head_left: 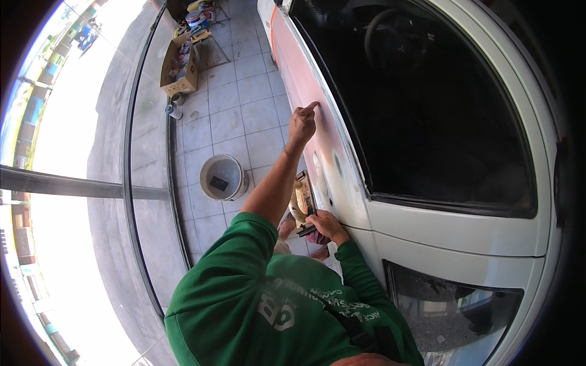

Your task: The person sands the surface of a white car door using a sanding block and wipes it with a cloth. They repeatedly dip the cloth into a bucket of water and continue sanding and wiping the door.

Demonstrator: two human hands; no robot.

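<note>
My left hand (303, 124) reaches forward to the car door, its index finger stretched out and touching the pink filler patch (298, 67) below the window; the other fingers are curled in and hold nothing. Closer to me, low beside the door, my right hand (328, 226) is closed around the end of a long, dusty tan-and-black tool (301, 198) that looks like a sanding board. Its underside is hidden. The white car door (351, 207) carries the pink patch, with pale, sanded-looking areas around the handle recess (318, 165).
A white bucket (224, 193) with a dark flat piece inside stands on the grey tiled floor (241, 116) to my left. Farther ahead are a cardboard box (188, 81), cans (174, 111) and a small stand (210, 52). A glass wall frame (130, 140) runs along the left.
</note>
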